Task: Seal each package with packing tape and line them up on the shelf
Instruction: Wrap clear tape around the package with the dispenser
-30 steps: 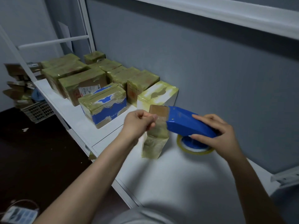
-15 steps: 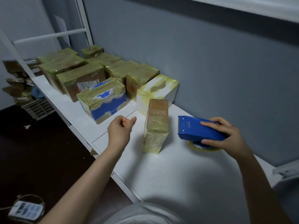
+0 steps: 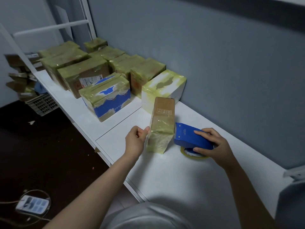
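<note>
A narrow brown cardboard package (image 3: 162, 119) stands upright on the white shelf (image 3: 173, 172), its lower half wrapped in yellowish tape. My left hand (image 3: 136, 141) is curled, with the thumb tip pressed against the package's left side. My right hand (image 3: 214, 146) grips the blue tape dispenser (image 3: 189, 136), whose toothed front edge touches the package's right side. The yellowish tape roll (image 3: 193, 153) shows under the dispenser. Several taped packages (image 3: 92, 70) stand in rows at the back left, ending in a blue-and-white one (image 3: 107, 96) and a white one (image 3: 163, 86).
The grey wall (image 3: 214, 63) runs directly behind the shelf. A white frame post (image 3: 85, 19) rises at the far end. On the dark floor to the left are a plastic crate (image 3: 42, 104) with cardboard scraps and a power strip (image 3: 32, 204) with cables.
My left hand let go of the tape end, dropped away, then came back to the package's left side. The dispenser pulled right off the package top, then returned low against its right side.
</note>
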